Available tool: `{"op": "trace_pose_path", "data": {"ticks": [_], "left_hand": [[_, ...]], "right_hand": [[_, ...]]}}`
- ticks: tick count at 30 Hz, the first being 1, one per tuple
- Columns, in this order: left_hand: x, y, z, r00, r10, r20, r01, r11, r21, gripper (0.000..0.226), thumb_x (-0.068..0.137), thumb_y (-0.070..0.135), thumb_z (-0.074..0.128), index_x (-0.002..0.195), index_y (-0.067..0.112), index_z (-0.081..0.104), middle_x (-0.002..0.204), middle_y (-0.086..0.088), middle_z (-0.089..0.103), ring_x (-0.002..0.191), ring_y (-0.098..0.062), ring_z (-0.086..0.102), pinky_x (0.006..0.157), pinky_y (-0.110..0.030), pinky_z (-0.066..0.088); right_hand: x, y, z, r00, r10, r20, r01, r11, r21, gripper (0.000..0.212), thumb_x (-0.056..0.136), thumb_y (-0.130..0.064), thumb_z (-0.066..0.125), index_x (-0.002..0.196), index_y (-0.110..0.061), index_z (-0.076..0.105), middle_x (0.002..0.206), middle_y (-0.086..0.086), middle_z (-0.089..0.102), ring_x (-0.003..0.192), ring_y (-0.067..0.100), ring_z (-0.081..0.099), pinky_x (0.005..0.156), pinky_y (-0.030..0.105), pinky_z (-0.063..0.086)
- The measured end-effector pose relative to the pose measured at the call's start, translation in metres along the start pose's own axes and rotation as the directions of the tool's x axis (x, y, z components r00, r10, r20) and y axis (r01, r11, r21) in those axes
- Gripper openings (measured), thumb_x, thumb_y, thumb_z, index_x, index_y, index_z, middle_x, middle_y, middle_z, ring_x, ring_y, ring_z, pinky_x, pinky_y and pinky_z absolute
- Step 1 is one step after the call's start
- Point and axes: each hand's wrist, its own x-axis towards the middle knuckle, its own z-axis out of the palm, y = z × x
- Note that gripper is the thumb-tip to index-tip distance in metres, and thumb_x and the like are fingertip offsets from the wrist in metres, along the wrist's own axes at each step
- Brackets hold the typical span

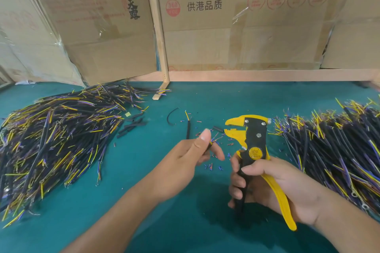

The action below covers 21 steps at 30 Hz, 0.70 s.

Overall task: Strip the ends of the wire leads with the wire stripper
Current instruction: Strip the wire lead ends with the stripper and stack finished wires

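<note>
left hand [191,157]: a thin lead [210,144] is pinched between thumb and fingers, only its short tip seen poking out past the thumb
right hand [273,183]: wrapped around the handles of the stripper [249,139], which is held upright
stripper jaws: parted, pointed toward the left hand, just beside the lead tip, not touching
left pile [55,135]: leads heaped well left of the left hand
right pile [337,150]: more leads stacked just right of the right hand
scraps [209,166]: tiny insulation bits scattered on the mat [144,170] between the hands
</note>
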Motion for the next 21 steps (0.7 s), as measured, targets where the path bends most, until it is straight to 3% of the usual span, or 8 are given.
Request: {"op": "trace_pose_path", "data": {"ticks": [1, 2, 5, 9, 13, 16, 19, 21], "left_hand": [[0.0007, -0.0001, -0.0008, 1.000, -0.022, -0.003, 0.022, 1.000, 0.005, 0.076, 0.094, 0.073, 0.021, 0.087, 0.017, 0.072, 0.070, -0.011, 0.030, 0.064, -0.022, 0.030, 0.064, -0.035, 0.028], [0.0012, 0.0001, -0.0013, 0.999, -0.034, -0.008, 0.034, 0.999, 0.000, 0.078, 0.093, 0.074, 0.021, 0.083, 0.015, 0.072, 0.073, -0.014, 0.027, 0.066, -0.023, 0.027, 0.065, -0.035, 0.027], [0.0018, 0.0014, -0.0027, 0.999, -0.037, -0.021, 0.035, 0.995, -0.097, 0.065, 0.091, 0.061, 0.029, 0.080, 0.016, 0.075, 0.069, 0.004, 0.032, 0.066, -0.013, 0.033, 0.066, -0.014, 0.034], [0.0023, 0.0006, -0.0056, 0.999, -0.043, -0.018, 0.040, 0.988, -0.150, 0.047, 0.092, 0.047, 0.041, 0.093, 0.020, 0.079, 0.073, 0.004, 0.037, 0.072, -0.011, 0.037, 0.068, -0.017, 0.034], [0.0000, 0.0014, -0.0047, 1.000, -0.011, -0.009, 0.009, 0.981, -0.195, 0.044, 0.100, 0.039, 0.040, 0.102, 0.017, 0.078, 0.073, 0.005, 0.041, 0.067, -0.005, 0.040, 0.066, -0.008, 0.036], [-0.0009, 0.0025, -0.0051, 1.000, 0.001, 0.015, 0.001, 0.985, -0.170, 0.045, 0.100, 0.040, 0.040, 0.103, 0.015, 0.077, 0.075, 0.000, 0.039, 0.069, -0.008, 0.038, 0.066, -0.012, 0.034], [-0.0007, 0.0039, -0.0064, 0.999, 0.008, 0.034, -0.003, 0.989, -0.148, 0.044, 0.101, 0.040, 0.040, 0.103, 0.017, 0.077, 0.078, -0.011, 0.035, 0.073, -0.017, 0.032, 0.066, -0.026, 0.029], [-0.0015, 0.0051, -0.0071, 0.999, 0.027, 0.046, -0.021, 0.990, -0.139, 0.043, 0.102, 0.037, 0.040, 0.104, 0.018, 0.077, 0.079, -0.017, 0.033, 0.073, -0.018, 0.030, 0.065, -0.026, 0.028]], "right_hand": [[0.0001, 0.0006, 0.0000, 1.000, 0.005, 0.007, -0.005, 1.000, -0.010, 0.020, 0.078, -0.010, 0.069, 0.097, -0.005, 0.064, 0.077, 0.017, 0.048, 0.073, 0.035, 0.052, 0.082, 0.058, 0.050], [0.0002, 0.0012, 0.0002, 1.000, 0.009, 0.014, -0.009, 1.000, -0.020, 0.021, 0.078, -0.010, 0.069, 0.097, -0.005, 0.064, 0.077, 0.017, 0.048, 0.074, 0.035, 0.052, 0.082, 0.058, 0.050], [-0.0002, 0.0023, 0.0005, 1.000, 0.016, 0.022, -0.015, 0.999, -0.045, 0.022, 0.077, -0.009, 0.069, 0.097, -0.004, 0.063, 0.077, 0.017, 0.048, 0.074, 0.035, 0.052, 0.082, 0.058, 0.050], [-0.0022, -0.0005, -0.0002, 0.999, 0.019, 0.039, -0.016, 0.996, -0.087, 0.021, 0.078, -0.011, 0.069, 0.095, -0.004, 0.062, 0.076, 0.016, 0.047, 0.074, 0.034, 0.051, 0.082, 0.057, 0.050], [-0.0040, -0.0023, -0.0012, 0.997, 0.030, 0.070, -0.023, 0.994, -0.104, 0.020, 0.080, -0.013, 0.069, 0.096, -0.004, 0.060, 0.077, 0.015, 0.045, 0.074, 0.033, 0.049, 0.082, 0.056, 0.049], [-0.0052, -0.0033, -0.0019, 0.993, 0.046, 0.106, -0.035, 0.994, -0.108, 0.019, 0.082, -0.014, 0.068, 0.096, -0.005, 0.059, 0.076, 0.015, 0.044, 0.073, 0.032, 0.049, 0.081, 0.055, 0.048], [-0.0069, -0.0046, -0.0046, 0.986, 0.077, 0.145, -0.056, 0.988, -0.144, 0.020, 0.083, -0.016, 0.069, 0.095, -0.005, 0.059, 0.077, 0.014, 0.045, 0.073, 0.032, 0.049, 0.081, 0.054, 0.047], [-0.0083, -0.0055, -0.0050, 0.982, 0.097, 0.160, -0.069, 0.983, -0.169, 0.022, 0.082, -0.018, 0.070, 0.095, -0.004, 0.059, 0.078, 0.014, 0.045, 0.074, 0.031, 0.049, 0.081, 0.054, 0.047]]}}
